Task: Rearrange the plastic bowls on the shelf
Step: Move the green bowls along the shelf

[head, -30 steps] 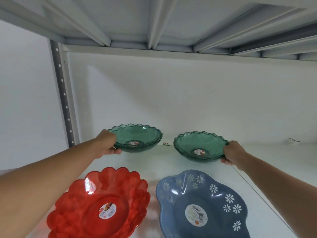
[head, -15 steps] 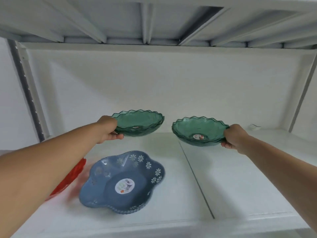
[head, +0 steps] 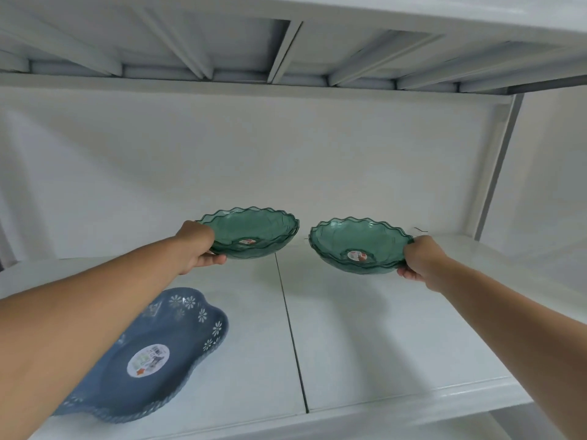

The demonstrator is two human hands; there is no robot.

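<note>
Our left forearm covers the near-left part of the blue flower-patterned plastic bowl (head: 178,350); its round label (head: 148,360) is too blurred for us to read.

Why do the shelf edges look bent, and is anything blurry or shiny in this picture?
Head view: the wide-angle lens bows the shelf edges and stretches the forearms near the corners. The two green bowls, in the left hand and right hand, look fairly sharp; the blue flower-patterned bowl is slightly soft. Lighting is even, with faint shadows under the bowls and mild sheen along the shelf's front lip.
</note>
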